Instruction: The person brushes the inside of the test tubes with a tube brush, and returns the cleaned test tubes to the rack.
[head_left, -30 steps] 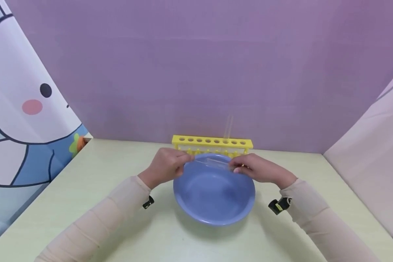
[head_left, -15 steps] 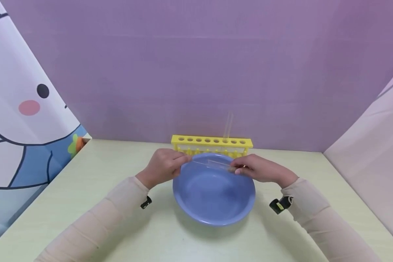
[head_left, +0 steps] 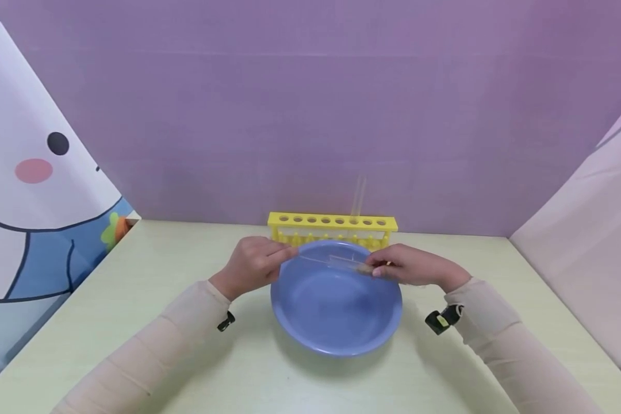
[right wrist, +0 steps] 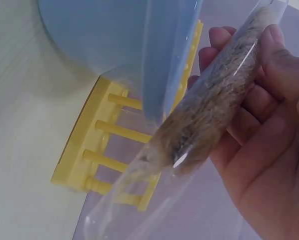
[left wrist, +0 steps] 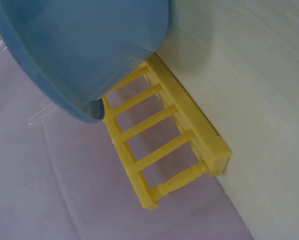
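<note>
My right hand (head_left: 409, 264) grips a clear test tube (head_left: 345, 262), held nearly level over the far part of a blue basin (head_left: 336, 313). Inside the tube, brown bristles of a test tube brush (right wrist: 204, 100) show in the right wrist view, with fingers and thumb around the glass. From the tube's left end a thin wire handle runs to my left hand (head_left: 253, 261), whose fingers pinch it beside the basin's left rim. The left wrist view does not show that hand.
Behind the basin stands a yellow test tube rack (head_left: 333, 221) against the purple backdrop (head_left: 310, 115). Another clear tube (head_left: 359, 198) stands upright in it, right of the middle. The basin rests on a pale table (head_left: 186, 253).
My left hand has moved slightly left, away from the right, and more wire shows between them. The brown bristles show more plainly beside the right fingers, which hold nearly still.
</note>
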Available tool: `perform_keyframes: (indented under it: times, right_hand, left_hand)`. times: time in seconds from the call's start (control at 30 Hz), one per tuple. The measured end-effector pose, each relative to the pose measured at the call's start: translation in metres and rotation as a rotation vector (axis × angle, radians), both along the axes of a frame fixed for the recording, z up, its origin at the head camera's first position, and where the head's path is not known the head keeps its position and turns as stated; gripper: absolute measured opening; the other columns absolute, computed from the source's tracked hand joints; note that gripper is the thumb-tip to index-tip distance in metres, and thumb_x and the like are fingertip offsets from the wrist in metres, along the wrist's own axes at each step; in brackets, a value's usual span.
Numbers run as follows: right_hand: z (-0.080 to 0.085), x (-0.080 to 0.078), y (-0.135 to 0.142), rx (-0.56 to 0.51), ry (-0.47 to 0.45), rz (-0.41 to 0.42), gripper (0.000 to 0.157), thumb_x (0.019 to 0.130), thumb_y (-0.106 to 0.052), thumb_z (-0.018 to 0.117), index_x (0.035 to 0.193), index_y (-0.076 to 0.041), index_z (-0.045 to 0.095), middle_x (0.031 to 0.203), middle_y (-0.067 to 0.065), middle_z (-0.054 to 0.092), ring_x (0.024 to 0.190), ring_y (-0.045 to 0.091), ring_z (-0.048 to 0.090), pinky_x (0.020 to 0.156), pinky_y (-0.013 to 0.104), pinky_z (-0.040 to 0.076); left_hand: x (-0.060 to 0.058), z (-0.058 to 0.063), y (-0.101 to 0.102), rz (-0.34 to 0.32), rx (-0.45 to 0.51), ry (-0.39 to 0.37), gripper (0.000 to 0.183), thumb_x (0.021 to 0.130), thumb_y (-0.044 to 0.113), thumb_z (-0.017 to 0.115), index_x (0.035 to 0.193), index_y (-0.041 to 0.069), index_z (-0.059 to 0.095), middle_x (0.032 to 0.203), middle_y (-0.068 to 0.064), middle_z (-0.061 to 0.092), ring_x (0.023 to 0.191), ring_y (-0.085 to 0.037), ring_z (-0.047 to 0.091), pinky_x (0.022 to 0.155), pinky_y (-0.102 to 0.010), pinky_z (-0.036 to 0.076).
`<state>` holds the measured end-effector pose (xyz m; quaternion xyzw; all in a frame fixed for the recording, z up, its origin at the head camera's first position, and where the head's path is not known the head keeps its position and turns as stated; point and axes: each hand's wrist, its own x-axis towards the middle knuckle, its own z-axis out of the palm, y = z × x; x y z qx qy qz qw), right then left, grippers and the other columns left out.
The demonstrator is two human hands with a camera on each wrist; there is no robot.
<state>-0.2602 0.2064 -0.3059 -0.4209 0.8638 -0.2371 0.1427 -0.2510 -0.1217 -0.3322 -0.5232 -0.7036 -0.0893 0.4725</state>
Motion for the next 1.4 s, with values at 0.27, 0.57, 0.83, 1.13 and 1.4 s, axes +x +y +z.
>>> perform_keyframes:
  times: [0.27,0.57,0.83,1.13,1.4]
  right_hand:
    - [0.000,-0.001,0.003,0.009,-0.021,0.017,0.017,0.096,-0.016,0.052,0.097,-0.005,0.064,0.077,-0.004,0.054,0.066,0.006,0.046,0.060,0.023,0.041]
    - [-0.003,-0.003,0.009,0.006,-0.068,-0.002,0.017,0.097,-0.017,0.052,0.098,-0.006,0.064,0.077,-0.004,0.053,0.066,0.006,0.047,0.060,0.024,0.042]
    - [-0.003,-0.003,0.009,0.001,-0.086,-0.016,0.017,0.096,-0.016,0.051,0.098,-0.004,0.064,0.075,-0.004,0.052,0.067,0.007,0.047,0.061,0.023,0.043]
    - [-0.005,-0.003,0.011,0.008,-0.120,-0.029,0.018,0.097,-0.016,0.051,0.101,-0.004,0.064,0.083,0.004,0.058,0.072,0.008,0.049,0.065,0.024,0.044]
    - [-0.004,-0.003,0.012,-0.015,-0.130,-0.006,0.017,0.097,-0.016,0.050,0.100,-0.007,0.064,0.085,0.007,0.061,0.074,0.011,0.052,0.068,0.026,0.046]
  left_hand:
    - [0.000,-0.003,-0.002,-0.014,0.019,0.022,0.031,0.087,0.002,0.041,0.085,0.006,0.071,0.074,-0.003,0.072,0.048,-0.013,0.058,0.044,-0.022,0.045]
    - [0.001,0.000,-0.005,-0.004,0.003,0.037,0.021,0.090,0.008,0.050,0.084,0.006,0.071,0.076,-0.003,0.072,0.051,-0.013,0.060,0.045,-0.022,0.045]
    - [-0.002,0.003,-0.009,-0.009,0.014,0.082,0.035,0.086,0.002,0.036,0.082,0.007,0.070,0.072,-0.001,0.071,0.045,-0.011,0.055,0.041,-0.019,0.039]
    - [-0.002,0.002,-0.016,0.010,-0.025,0.149,0.035,0.087,0.001,0.037,0.084,0.007,0.071,0.073,-0.001,0.071,0.050,-0.012,0.060,0.043,-0.021,0.044]
    - [-0.003,0.002,-0.019,0.021,-0.014,0.075,0.037,0.090,0.007,0.034,0.083,0.006,0.070,0.074,-0.003,0.072,0.045,-0.012,0.056,0.043,-0.019,0.043]
